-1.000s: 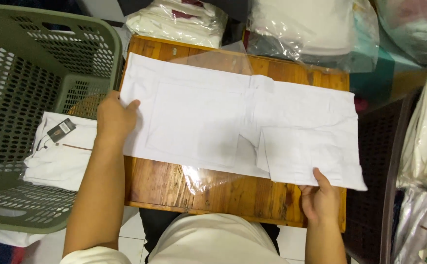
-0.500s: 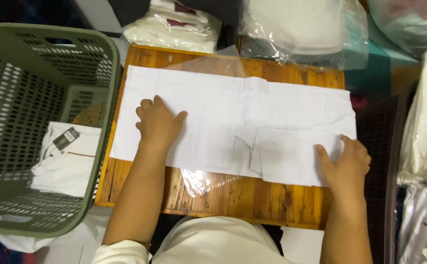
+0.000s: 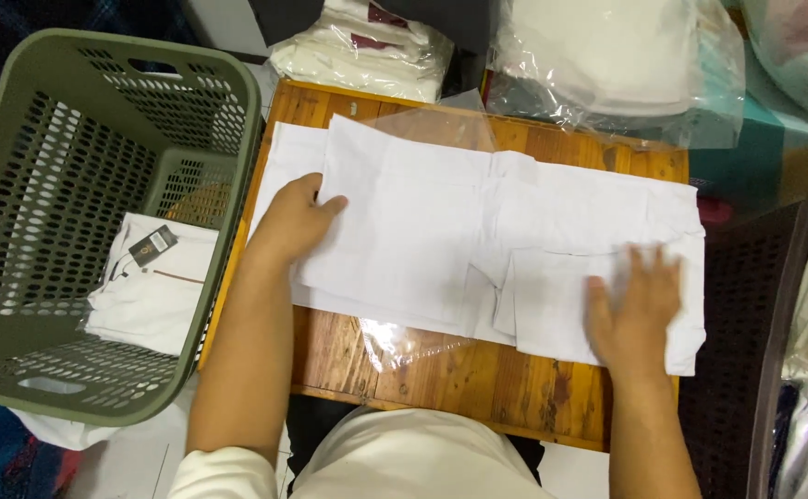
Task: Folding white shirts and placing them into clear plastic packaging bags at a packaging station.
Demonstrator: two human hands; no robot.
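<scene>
A: Where is the white folded cloth garment (image 3: pixel 487 240) lying?

B: Flat across the small brown wooden table (image 3: pixel 422 379), covering most of its top. A clear plastic film (image 3: pixel 404 340) peeks out from under the garment at the table's near edge.

A: And the hands?

B: The left hand (image 3: pixel 295 222) sits at the garment's left end, near the table's left edge. Its fingers curl over a folded flap of the cloth, thumb on top, so it grips the fabric. The right hand (image 3: pixel 633 310) lies on the garment's right end, toward the table's near right corner. Its fingers are spread and the palm presses flat on the cloth, though it looks blurred.

A: What is around the table?

B: Left of the table stands an olive green perforated plastic laundry basket (image 3: pixel 62 148) holding a bagged white folded garment (image 3: pixel 154 296) with a dark tag. Beyond the table's far edge lie bagged white clothes (image 3: pixel 367 55) and a large clear plastic bag (image 3: pixel 617 65).
</scene>
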